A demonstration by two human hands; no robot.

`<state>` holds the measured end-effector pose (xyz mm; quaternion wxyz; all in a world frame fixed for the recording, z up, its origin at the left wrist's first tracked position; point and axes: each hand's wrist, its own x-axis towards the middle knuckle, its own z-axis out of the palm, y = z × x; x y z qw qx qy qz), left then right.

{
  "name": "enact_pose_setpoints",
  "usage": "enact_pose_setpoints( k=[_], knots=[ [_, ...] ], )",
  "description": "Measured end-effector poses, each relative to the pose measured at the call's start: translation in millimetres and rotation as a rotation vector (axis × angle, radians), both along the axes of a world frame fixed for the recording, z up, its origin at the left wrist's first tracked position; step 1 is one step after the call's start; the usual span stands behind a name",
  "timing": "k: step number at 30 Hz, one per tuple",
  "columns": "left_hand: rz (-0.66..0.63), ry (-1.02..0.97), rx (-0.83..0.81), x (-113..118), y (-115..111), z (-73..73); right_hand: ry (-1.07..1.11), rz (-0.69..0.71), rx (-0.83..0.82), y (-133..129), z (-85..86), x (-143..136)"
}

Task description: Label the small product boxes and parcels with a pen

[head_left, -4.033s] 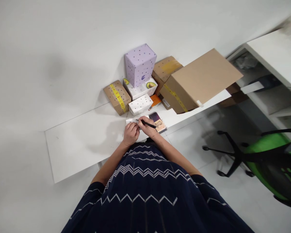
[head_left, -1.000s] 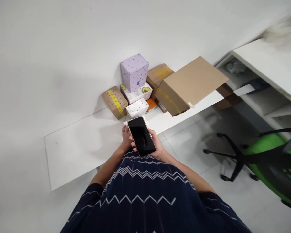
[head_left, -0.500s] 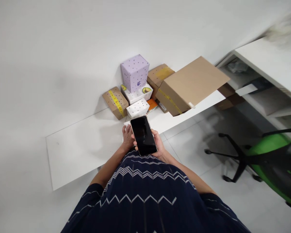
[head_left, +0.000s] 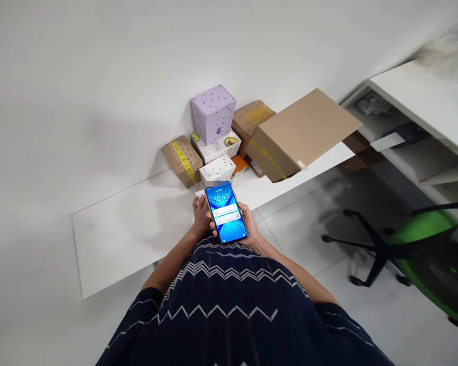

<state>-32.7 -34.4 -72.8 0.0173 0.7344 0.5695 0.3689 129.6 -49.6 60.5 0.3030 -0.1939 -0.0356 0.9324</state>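
A smartphone [head_left: 226, 213] with a lit blue lock screen showing 10:43 lies in my right hand [head_left: 249, 224], its fingertips curled round the phone's left edge. Left of the phone is my left hand [head_left: 201, 214], fingers bent over a small white item [head_left: 199, 193] at the table's front; whether it grips that item is hidden. Just beyond the phone stands a white spotted box [head_left: 217, 169]. Behind it a lilac box [head_left: 212, 114] rests on a white box with avocado pictures [head_left: 232, 147].
Left of the white boxes sits a taped brown box [head_left: 182, 161] on the white table [head_left: 125, 229]. To the right are an orange box [head_left: 239, 165], another brown box [head_left: 252, 118] and a large cardboard box [head_left: 305, 132]. A shelf unit [head_left: 442, 109] and a green chair [head_left: 423, 239] stand at right.
The phone's screen has gone from black to a lit blue lock screen. Both hands have stayed where they were.
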Motion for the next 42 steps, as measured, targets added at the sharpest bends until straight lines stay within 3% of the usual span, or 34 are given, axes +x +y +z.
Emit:
enact_pose_setpoints(
  k=[9, 14, 17, 21, 23, 26, 29, 32, 37, 42],
  knots=[
    [-0.036, 0.139, -0.057, -3.4, -1.8, 4.6, -0.032, -0.054, 0.034, -0.5, -5.2, -0.1],
    [-0.029, 0.270, -0.209, -1.2, -3.0, 19.9, -0.117, -0.285, 0.103, 9.3, -8.3, 14.4],
    [-0.027, 0.275, -0.260, 0.8, -3.3, 29.4, -0.370, -0.508, 0.135, 22.6, -24.2, 34.5],
    [-0.031, 0.267, -0.291, -0.7, -4.1, 39.1, -1.019, -0.702, 0.143, 40.1, -69.6, 65.8],
    [-0.007, 0.263, -0.315, -3.5, -3.7, 44.0, -1.343, -0.591, 0.197, 45.2, -96.3, 78.1],
    [0.064, 0.235, -0.367, -9.7, -1.2, 50.9, -1.710, -0.287, 0.349, 49.7, -130.4, 86.0],
    [0.099, 0.188, -0.424, -17.4, 3.3, 53.5, -2.027, 0.033, 0.535, 55.5, -152.8, 80.2],
    [0.034, 0.106, -0.489, -24.6, 6.9, 50.4, -2.237, 0.246, 0.686, 63.9, -166.6, 67.2],
    [0.033, -0.074, -0.579, -36.6, -1.4, 47.2, -2.294, 0.347, 0.784, 73.2, -182.6, 53.7],
    [0.154, -0.159, -0.588, -77.1, -34.8, 63.5, -2.289, 0.329, 0.797, 68.9, -187.9, 58.4]
  ],
)
